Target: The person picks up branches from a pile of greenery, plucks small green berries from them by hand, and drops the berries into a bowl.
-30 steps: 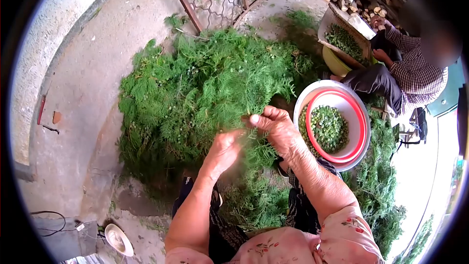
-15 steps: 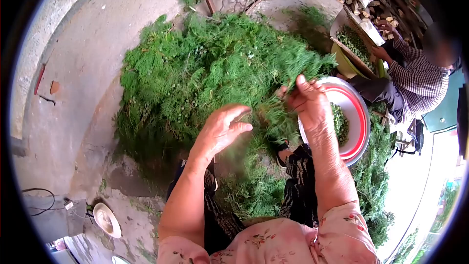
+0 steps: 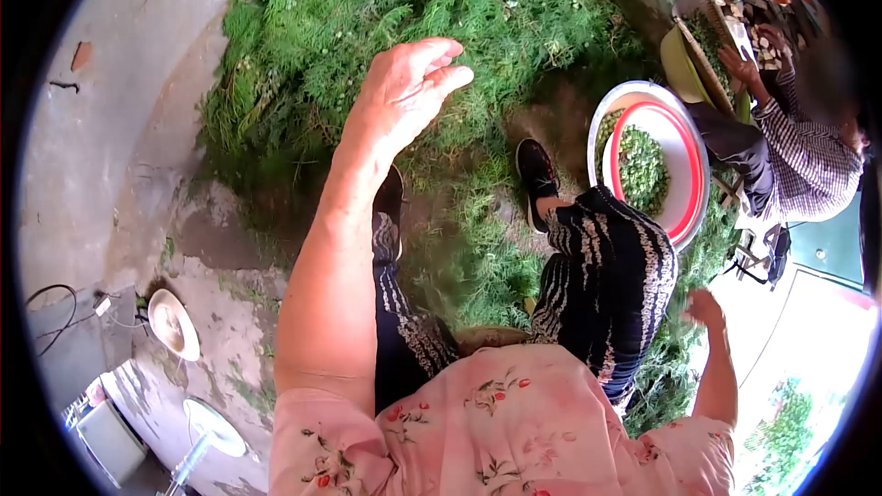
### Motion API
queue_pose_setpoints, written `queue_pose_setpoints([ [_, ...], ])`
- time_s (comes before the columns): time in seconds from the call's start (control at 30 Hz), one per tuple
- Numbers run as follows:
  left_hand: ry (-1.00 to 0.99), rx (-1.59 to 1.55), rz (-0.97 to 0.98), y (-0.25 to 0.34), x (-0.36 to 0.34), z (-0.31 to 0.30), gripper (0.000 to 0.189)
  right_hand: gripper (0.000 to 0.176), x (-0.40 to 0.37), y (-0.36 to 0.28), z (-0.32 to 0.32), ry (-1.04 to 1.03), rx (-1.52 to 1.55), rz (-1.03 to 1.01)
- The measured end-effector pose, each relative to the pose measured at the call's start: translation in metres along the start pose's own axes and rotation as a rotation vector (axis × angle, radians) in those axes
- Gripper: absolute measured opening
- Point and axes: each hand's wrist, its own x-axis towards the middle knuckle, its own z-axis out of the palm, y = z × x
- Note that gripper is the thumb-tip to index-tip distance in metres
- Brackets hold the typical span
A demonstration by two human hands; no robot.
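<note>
My left hand point(image 3: 409, 96) hovers over the near side of a big heap of green leafy branches point(image 3: 367, 0). Its fingers are loosely curled, the thumb stands a little apart, and I see nothing in them. Low beside my right hip, my right hand point(image 3: 706, 308) hangs over more greenery point(image 3: 666, 377); it is small and blurred, so its grip does not show. Right of my knee stands a metal basin point(image 3: 602, 115) with a red-rimmed bowl point(image 3: 691, 142) in it. Small green pieces point(image 3: 640, 165) lie inside.
At the right a seated person point(image 3: 799, 152) in a checked top has hands near a basket point(image 3: 712, 46) and a yellow-green tub point(image 3: 684, 64). My shoes point(image 3: 536, 170) rest among scattered sprigs. A pale hat-like object point(image 3: 173, 324) and a fan point(image 3: 216, 427) are at lower left.
My right hand has moved from beside the basin, where greenery was at its fingers, down and back to my right side. My left hand stays over the heap. The view has tilted downward.
</note>
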Motion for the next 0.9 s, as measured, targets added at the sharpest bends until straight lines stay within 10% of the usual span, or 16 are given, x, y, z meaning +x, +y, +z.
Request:
queue_pose_setpoints([
  [0.03, -0.003, 0.009, -0.02, 0.0, -0.001, -0.001, 0.033, 0.033, -0.015, -0.02, -0.037, -0.251, 0.054, 0.082],
  [0.13, -0.035, 0.044, -0.022, -0.005, -0.003, -0.001, 0.032, 0.025, 0.014, -0.01, -0.068, 0.075, 0.438, 0.277],
  [0.27, -0.046, 0.085, -0.052, -0.001, -0.002, -0.005, 0.032, 0.029, 0.101, -0.096, -0.2, 0.426, 0.375, -0.138],
  [0.37, -0.051, 0.172, -0.087, 0.0, -0.005, -0.008, 0.033, 0.03, 0.167, -0.187, -0.248, 0.319, 0.458, -0.412],
  [0.67, -0.249, 0.505, -0.083, -0.006, -0.022, -0.018, 0.032, 0.053, 0.336, -0.375, -0.05, -0.166, 0.348, -0.427],
  [0.9, -0.306, 0.538, -0.144, 0.0, -0.022, -0.015, 0.035, 0.07, 0.299, -0.433, -0.022, 0.096, 0.139, -0.39],
])
